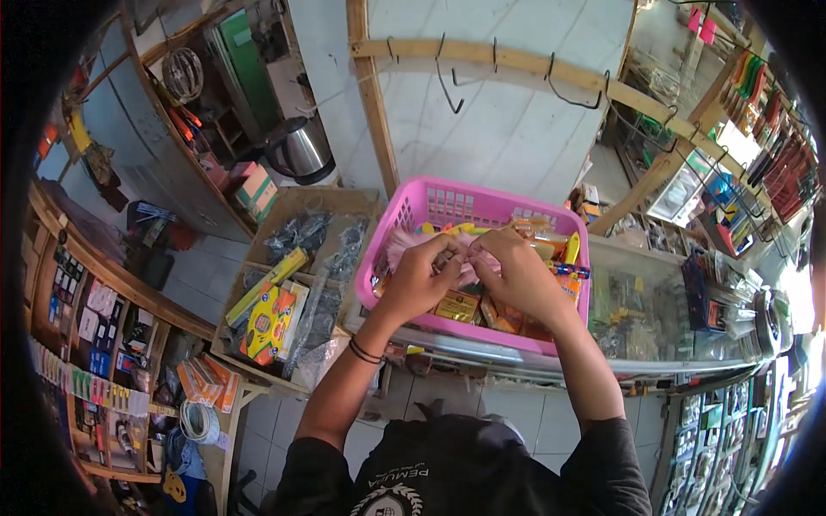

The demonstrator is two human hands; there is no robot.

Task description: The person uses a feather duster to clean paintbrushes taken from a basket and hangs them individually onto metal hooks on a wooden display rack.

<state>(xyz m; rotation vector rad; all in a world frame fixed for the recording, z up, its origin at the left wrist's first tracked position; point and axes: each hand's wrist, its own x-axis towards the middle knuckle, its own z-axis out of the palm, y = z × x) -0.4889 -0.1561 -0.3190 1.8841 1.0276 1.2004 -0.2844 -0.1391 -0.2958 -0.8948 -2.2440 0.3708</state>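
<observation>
A pink plastic basket (481, 191) with latticed walls sits on the counter in front of me. Over its middle, my left hand (421, 278) and my right hand (515, 274) meet fingertip to fingertip. Both pinch a pink, fluffy-looking item (401, 248) that spreads out behind my fingers; what exactly they grip is hidden. Beneath the hands lie a gold-coloured packet (458, 307) and several orange packets (504, 316). A yellow-handled item (572, 248) leans at the basket's right wall.
Left of the basket, a wooden divided tray (361, 201) holds plastic-wrapped goods and a yellow box (270, 322). A steel kettle (300, 149) stands behind it. To the right extends a glass display case (635, 303). Metal hooks (446, 77) hang from a wooden rail beyond the basket.
</observation>
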